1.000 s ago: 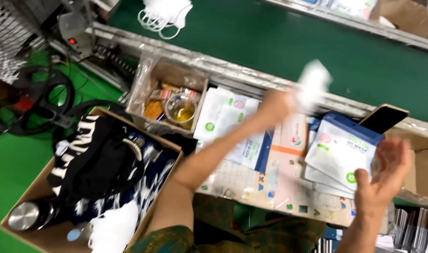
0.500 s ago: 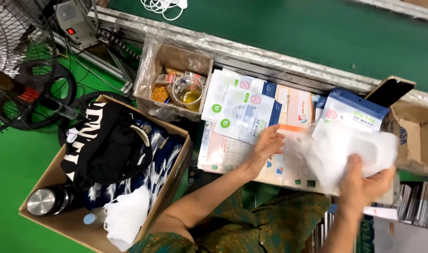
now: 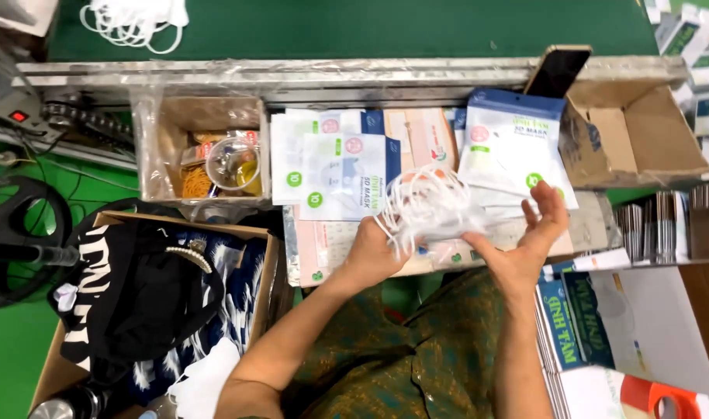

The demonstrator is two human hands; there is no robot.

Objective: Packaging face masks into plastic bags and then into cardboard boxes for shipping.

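Since before, both hands (image 3: 455, 240) — closer — clasp masks (image 3: 432, 206).

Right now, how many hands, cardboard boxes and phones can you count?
Hands: 2, left hand and right hand, both holding a bundle of white masks.
Cardboard boxes: 3.
Phones: 1.
Total: 6.

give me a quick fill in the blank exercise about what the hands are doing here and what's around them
1. Both hands, the left hand and the right hand, hold a bundle of ____ face masks.
2. The cardboard box by the right hand lies ____ of goods.
3. The phone leans against the ____ belt's rail.

Missing words: white; empty; green
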